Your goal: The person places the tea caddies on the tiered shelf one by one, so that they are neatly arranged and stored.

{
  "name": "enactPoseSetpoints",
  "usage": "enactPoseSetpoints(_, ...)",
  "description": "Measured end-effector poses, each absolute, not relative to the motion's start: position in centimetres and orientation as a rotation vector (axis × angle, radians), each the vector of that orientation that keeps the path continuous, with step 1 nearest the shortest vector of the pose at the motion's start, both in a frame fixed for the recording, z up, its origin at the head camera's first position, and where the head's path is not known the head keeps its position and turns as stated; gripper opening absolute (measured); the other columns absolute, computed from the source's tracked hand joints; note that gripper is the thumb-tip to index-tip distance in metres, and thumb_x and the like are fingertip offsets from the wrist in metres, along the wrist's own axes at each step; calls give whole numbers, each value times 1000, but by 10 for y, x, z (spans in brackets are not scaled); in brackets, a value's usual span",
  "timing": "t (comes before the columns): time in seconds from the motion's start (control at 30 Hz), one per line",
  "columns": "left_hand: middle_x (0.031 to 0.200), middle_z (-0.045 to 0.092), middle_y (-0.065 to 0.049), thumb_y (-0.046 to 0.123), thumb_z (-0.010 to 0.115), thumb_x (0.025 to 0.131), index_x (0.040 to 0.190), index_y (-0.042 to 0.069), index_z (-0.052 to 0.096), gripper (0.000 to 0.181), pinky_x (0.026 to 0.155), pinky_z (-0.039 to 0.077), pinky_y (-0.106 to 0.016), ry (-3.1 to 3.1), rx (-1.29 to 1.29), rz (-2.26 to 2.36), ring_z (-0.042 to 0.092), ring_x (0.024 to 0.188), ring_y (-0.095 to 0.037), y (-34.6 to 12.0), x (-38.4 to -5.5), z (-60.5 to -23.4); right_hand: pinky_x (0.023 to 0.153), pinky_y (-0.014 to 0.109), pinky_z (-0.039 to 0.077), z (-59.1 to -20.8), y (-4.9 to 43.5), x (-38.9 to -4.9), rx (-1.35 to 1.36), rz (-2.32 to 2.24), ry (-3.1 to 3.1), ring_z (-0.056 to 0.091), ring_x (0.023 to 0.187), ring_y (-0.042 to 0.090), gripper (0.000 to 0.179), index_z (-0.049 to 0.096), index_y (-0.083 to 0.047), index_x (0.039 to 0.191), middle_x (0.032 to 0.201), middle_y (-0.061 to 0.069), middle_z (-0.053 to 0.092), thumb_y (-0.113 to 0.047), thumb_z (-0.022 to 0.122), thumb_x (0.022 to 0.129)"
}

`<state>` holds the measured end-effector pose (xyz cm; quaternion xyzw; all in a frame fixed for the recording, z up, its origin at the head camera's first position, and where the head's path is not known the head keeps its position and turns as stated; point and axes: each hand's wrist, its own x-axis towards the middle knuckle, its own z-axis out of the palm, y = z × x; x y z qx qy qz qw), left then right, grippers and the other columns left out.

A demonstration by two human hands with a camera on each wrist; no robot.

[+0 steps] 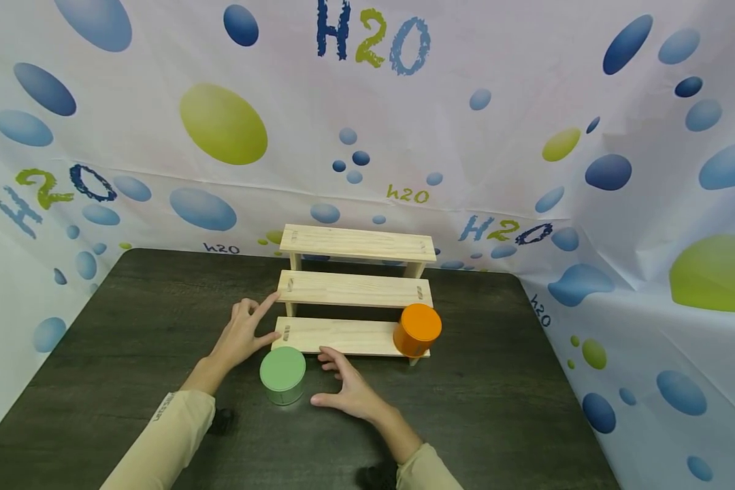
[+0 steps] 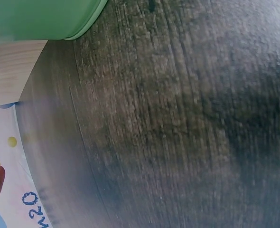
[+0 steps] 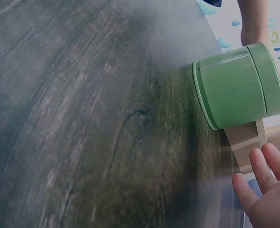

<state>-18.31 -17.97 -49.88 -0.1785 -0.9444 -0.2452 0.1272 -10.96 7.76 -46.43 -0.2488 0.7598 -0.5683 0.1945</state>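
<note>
A green lidded canister stands upright on the dark table, just in front of the bottom step of a three-step wooden stand. My left hand is at the stand's left end, index fingertip right at the middle step and thumb at the bottom one. My right hand is to the right of the green canister with thumb and fingers spread, nothing between them. In the right wrist view, fingers stretch past the green canister. An orange canister sits on the bottom step's right end.
The dark wood-grain table extends on both sides of the stand. A white printed backdrop with blue and green ovals rises behind it and along the sides.
</note>
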Motion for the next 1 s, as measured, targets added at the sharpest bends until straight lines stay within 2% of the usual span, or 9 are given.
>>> enactPoseSetpoints(0.23,98,38,-16,21,77,74,142,21,30,83,60,39,-39,-2764,-521,-735,37,88,-32,-179,-183,-496,95,55,31,-464,73,-111,-688,-1568,2128,38,120,40,82,20,2,142,134,25,36,-26,68,83)
enactPoseSetpoints(0.37,97,38,-16,21,77,74,143,23,29,84,59,39,-38,-2762,-520,-735,37,87,-32,-178,-183,-496,95,54,31,-469,69,-112,-678,-1558,2138,38,120,39,79,21,1,142,134,23,36,-18,69,82)
enactPoseSetpoints(0.47,96,38,-15,22,77,73,143,23,30,84,58,38,-37,-2755,-521,-730,37,86,-31,-179,-183,-497,96,50,32,-482,66,-114,-668,-1525,2179,38,121,33,79,22,-5,143,135,17,37,-15,69,81)
enactPoseSetpoints(0.63,96,38,-16,21,77,74,142,21,31,82,58,38,-38,-2763,-516,-729,37,87,-32,-180,-183,-497,97,45,33,-501,60,-118,-653,-1500,2221,37,123,26,80,23,-13,144,136,9,37,-19,71,80)
enactPoseSetpoints(1.0,96,39,-16,21,78,73,141,20,32,82,60,39,-40,-2753,-525,-736,37,86,-32,-180,-182,-497,97,44,33,-502,51,-116,-668,-1524,2223,36,122,25,82,22,-9,144,135,9,36,-25,71,79)
